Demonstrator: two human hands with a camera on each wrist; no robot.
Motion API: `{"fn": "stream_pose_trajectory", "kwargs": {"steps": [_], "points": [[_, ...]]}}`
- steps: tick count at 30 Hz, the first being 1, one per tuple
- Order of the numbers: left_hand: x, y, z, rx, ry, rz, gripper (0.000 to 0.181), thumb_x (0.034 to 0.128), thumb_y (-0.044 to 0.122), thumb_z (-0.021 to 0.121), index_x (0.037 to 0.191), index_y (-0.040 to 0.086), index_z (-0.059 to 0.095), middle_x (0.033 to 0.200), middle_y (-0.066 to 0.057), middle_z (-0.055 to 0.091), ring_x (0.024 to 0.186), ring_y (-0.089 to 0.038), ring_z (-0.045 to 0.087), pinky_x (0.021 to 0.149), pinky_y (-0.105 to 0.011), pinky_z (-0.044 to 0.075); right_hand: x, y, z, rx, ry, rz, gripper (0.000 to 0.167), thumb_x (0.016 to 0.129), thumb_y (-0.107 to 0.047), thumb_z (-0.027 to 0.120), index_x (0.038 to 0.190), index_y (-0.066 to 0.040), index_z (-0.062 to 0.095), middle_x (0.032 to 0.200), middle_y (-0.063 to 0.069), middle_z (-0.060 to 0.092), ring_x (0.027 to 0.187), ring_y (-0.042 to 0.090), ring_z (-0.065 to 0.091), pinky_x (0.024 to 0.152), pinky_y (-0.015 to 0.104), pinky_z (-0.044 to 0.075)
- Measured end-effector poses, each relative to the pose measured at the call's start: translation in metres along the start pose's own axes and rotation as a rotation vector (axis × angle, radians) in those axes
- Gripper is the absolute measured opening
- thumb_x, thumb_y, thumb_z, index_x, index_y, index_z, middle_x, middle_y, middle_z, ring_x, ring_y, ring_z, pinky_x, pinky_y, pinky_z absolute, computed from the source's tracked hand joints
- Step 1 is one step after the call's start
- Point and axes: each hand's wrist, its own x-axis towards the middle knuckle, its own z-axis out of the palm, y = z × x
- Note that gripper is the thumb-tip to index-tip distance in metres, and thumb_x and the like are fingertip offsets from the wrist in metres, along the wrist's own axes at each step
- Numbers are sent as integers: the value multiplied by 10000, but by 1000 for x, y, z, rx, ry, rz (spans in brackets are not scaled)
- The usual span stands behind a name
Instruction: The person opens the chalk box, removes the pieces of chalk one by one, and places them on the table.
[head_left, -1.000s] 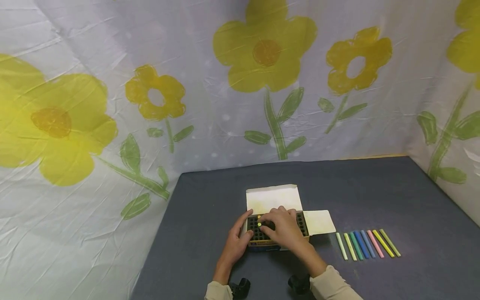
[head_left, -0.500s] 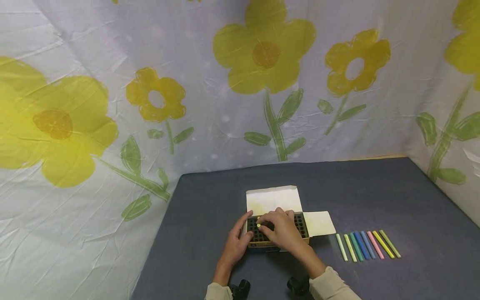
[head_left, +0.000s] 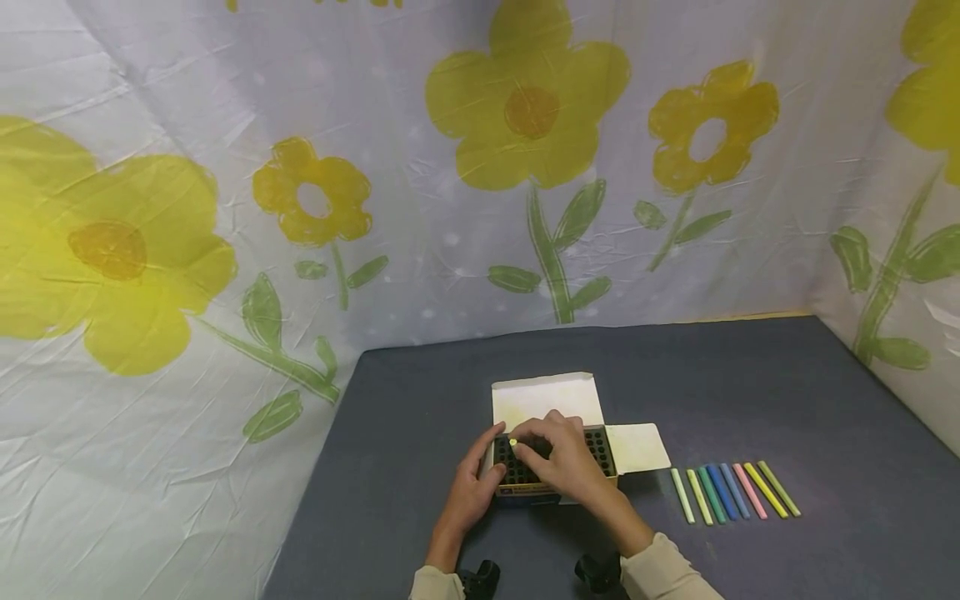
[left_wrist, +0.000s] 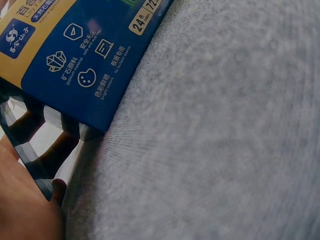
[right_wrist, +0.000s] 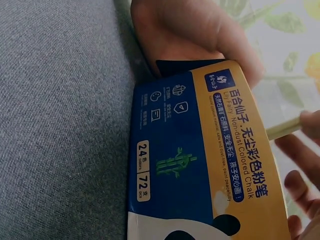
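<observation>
An open box of colored chalk (head_left: 517, 490) stands on the table, its black holed insert showing. My left hand (head_left: 468, 492) holds the box's left end, thumb at the front and fingers toward the back. Between thumb and forefinger, my right hand (head_left: 566, 462) pinches a pale yellow chalk stick (head_left: 513, 442) above the left part of the insert. The right wrist view shows that chalk (right_wrist: 284, 129) standing up past the box's edge, and the left thumb (right_wrist: 240, 50) at the box corner. How deep the stick sits in a hole is hidden.
Several chalk sticks (head_left: 735, 492) in green, blue, pink and yellow lie in a row right of the box. The white lid (head_left: 547, 398) is folded back and a side flap (head_left: 637, 447) sticks out rightward. A flowered cloth (head_left: 420, 292) hangs behind the dark table (head_left: 420, 400).
My right hand has shifted slightly left and away from me with the chalk pinched in it. A second yellow chalk end seen earlier behind it no longer shows. The left hand stays put.
</observation>
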Motion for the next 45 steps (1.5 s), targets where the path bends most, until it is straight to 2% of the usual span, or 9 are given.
{"fn": "stream_pose_trajectory", "kwargs": {"steps": [5, 10, 13, 17, 20, 30, 34, 41, 45], "points": [[-1, 1, 1, 1, 2, 6, 646, 962, 72, 542, 1516, 390, 445, 1603, 40, 417, 1411, -242, 417, 1061, -491, 386, 0, 2, 0, 39, 77, -48, 175, 875, -125, 782, 1046, -155, 773, 800, -98, 637, 768, 50, 475, 852, 405, 277], [-1, 4, 3, 7, -8, 19, 650, 961, 62, 539, 1537, 343, 435, 1618, 5, 405, 1493, -293, 361, 1106, -567, 359, 0, 5, -4, 74, 142, -48, 199, 874, -102, 774, 1065, -153, 765, 837, -65, 629, 781, 145, 539, 865, 424, 282], [-1, 5, 4, 17, -7, 19, 653, 958, 59, 541, 1537, 341, 436, 1615, 14, 410, 1494, -280, 366, 1109, -556, 365, 0, 7, -9, 129, 149, -50, 212, 879, -80, 759, 1079, -150, 758, 854, -54, 651, 798, 176, 585, 878, 428, 294], [0, 5, 4, 18, -1, 11, 661, 954, 52, 546, 1528, 362, 440, 1607, 51, 418, 1494, -232, 368, 1126, -523, 362, -1, 13, -19, 208, 124, -52, 234, 894, -50, 736, 1103, -156, 749, 867, -48, 679, 819, 123, 603, 899, 418, 317], [0, 4, 4, 24, 3, 25, 654, 956, 49, 542, 1531, 343, 442, 1607, 32, 420, 1490, -249, 375, 1116, -518, 373, -3, 18, -27, 240, 102, -42, 242, 900, -39, 730, 1113, -152, 748, 870, -46, 689, 825, 83, 600, 899, 398, 370], [0, 4, 3, 33, 14, 14, 670, 961, 43, 543, 1523, 391, 435, 1619, 49, 395, 1394, -193, 414, 1007, -411, 377, -13, 32, -57, 231, 117, 20, 241, 906, -9, 719, 1114, -127, 751, 827, -30, 713, 824, 66, 614, 904, 350, 466], [0, 5, 3, 29, 15, 11, 669, 961, 48, 544, 1521, 399, 438, 1619, 52, 397, 1365, -185, 424, 998, -416, 374, -18, 39, -70, 263, 126, 45, 231, 911, 19, 700, 1104, -98, 749, 802, 5, 711, 829, 78, 613, 975, 318, 432], [-1, 4, 2, 42, 11, 20, 666, 965, 52, 538, 1531, 387, 429, 1623, 29, 391, 1292, -201, 436, 955, -415, 373, -30, 48, -89, 307, 144, 50, 191, 915, 78, 660, 1082, 21, 733, 797, 60, 697, 842, 77, 623, 976, 190, 426], [-1, 4, 3, 42, 13, 17, 663, 969, 55, 539, 1527, 397, 428, 1622, 26, 390, 1282, -210, 435, 944, -416, 380, -39, 54, -99, 284, 167, 102, 191, 926, 58, 660, 1077, -15, 752, 847, 40, 709, 848, 61, 625, 955, 162, 425]]}}
